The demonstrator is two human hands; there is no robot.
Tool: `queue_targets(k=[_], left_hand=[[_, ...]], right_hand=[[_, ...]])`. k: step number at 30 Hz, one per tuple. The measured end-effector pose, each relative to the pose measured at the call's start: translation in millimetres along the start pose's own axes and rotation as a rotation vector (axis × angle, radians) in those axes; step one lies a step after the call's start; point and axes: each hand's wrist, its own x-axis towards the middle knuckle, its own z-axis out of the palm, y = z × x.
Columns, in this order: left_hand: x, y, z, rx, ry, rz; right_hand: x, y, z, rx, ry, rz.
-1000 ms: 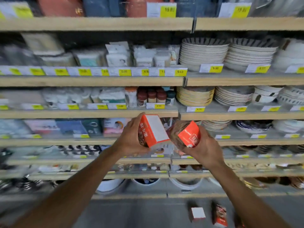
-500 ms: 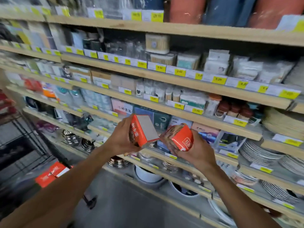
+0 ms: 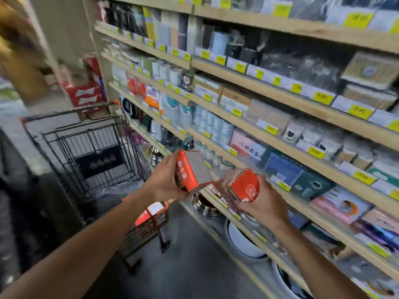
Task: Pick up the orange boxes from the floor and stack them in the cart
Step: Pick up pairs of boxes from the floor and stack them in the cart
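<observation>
Bright, even store light; heavy motion blur throughout (worst at bowed wide-angle edges).

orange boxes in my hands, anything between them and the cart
Nothing visible blocks the way. The left hand and right hand each hold an orange box, and the cart stands open-topped to the left.

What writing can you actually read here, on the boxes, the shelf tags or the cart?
Nothing reads clearly enough to quote.
Box in the left hand: dark characters down its orange side, too blurred.
Box in the right hand: a white square logo, unreadable.
Yellow shelf price tags: digits smeared by motion.
Pale box on the shelf: dark characters, illegible.
Dark panel in the cart: pale marking, unreadable.
</observation>
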Motion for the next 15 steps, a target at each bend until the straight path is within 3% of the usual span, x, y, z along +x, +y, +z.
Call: queue_targets(k=[15], left_hand=[[-25,-118,-86,0.147,0.192,-0.378]], right_hand=[[109,-139,103,0.077,-0.224,-0.356]])
